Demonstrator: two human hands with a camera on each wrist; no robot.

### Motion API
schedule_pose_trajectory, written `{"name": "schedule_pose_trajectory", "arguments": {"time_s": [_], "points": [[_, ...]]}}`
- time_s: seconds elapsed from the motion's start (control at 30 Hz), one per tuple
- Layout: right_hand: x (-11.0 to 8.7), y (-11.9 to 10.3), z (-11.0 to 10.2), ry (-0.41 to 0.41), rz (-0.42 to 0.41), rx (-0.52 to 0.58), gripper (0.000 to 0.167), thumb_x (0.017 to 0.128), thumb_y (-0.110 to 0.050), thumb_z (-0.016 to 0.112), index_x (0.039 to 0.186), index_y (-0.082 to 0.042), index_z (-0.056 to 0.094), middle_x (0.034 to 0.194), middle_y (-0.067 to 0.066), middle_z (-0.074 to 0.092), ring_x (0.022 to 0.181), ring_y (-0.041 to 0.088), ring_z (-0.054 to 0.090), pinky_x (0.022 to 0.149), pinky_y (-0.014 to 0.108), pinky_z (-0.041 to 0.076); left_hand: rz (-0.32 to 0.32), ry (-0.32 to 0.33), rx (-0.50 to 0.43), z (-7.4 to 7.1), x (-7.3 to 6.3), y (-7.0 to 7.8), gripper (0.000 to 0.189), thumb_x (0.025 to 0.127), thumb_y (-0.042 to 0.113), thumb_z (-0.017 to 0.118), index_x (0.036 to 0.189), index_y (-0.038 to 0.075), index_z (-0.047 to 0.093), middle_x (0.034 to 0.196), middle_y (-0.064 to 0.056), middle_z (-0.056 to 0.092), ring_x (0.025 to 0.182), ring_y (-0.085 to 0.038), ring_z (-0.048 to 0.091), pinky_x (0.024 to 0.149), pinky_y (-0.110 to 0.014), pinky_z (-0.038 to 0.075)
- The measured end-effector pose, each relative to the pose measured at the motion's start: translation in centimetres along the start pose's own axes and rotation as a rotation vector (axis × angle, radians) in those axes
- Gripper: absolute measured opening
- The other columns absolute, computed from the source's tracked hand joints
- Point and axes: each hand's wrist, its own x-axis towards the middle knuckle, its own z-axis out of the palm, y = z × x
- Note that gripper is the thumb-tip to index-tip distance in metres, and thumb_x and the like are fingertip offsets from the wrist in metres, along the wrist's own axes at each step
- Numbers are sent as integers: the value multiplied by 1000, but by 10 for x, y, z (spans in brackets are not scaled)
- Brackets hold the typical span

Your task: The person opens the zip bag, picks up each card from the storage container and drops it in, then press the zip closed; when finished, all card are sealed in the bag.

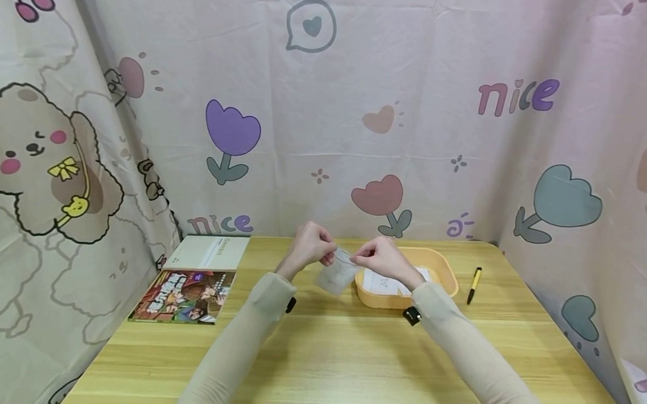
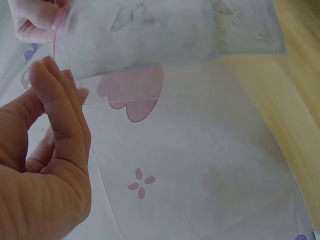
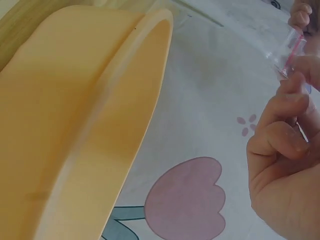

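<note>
A small clear zip-lock bag (image 1: 334, 277) with a red seal line hangs above the table between both hands. My left hand (image 1: 307, 248) pinches its top edge at the left end. The thumb and fingers of my right hand (image 1: 386, 260) pinch the same edge at the right end. In the left wrist view the bag (image 2: 150, 37) looks flat, with faint dark markings showing on or through it. The right wrist view catches only the sealed end of the bag (image 3: 291, 52), near the fingertips.
Just beneath my right hand stands a yellow plastic basket (image 1: 383, 301) with white sheets or packets (image 1: 382, 283) inside. A yellow and black pen (image 1: 474, 284) lies to its right. At the far left are a colourful comic book (image 1: 182, 296) and a pale book (image 1: 208, 252). A printed curtain surrounds the table.
</note>
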Motion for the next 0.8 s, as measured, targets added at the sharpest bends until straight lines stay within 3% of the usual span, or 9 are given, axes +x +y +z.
{"name": "schedule_pose_trajectory", "arguments": {"time_s": [0.07,0.27,0.4,0.6,0.8], "points": [[1,1,2,-1,7,5,10,86,-24,72,81,-23,79,72,-8,72,54,7,51,50,22,44,-3,0,-2,0,0,0,12,85,1,64,77,0,73,63,-12,69,51,-19,68,55,-35,61],[2,2,8,-3,8,-1,11,87,-25,73,78,-20,79,71,-6,71,54,7,47,49,21,39,5,-5,-17,-1,0,-1,12,85,1,64,77,-1,73,62,-11,69,50,-19,68,67,-49,61],[3,2,11,-22,-6,3,12,88,-26,72,82,-19,80,75,-4,72,56,5,47,50,20,39,19,-8,-19,-1,-1,-2,12,85,0,63,79,-4,73,62,-11,69,51,-19,68,64,-46,62],[1,5,12,-14,-7,74,16,90,-25,71,100,-16,79,92,-1,76,70,7,60,64,23,51,17,1,-12,-3,-2,-3,11,84,-1,63,78,-3,73,63,-11,69,51,-19,68,60,-41,62],[0,10,10,-33,-7,164,18,91,-27,70,102,-15,78,83,1,74,64,10,54,55,22,45,19,3,-4,-4,-3,-4,12,84,-1,62,79,-3,73,63,-11,69,51,-19,67,60,-41,62]]}}
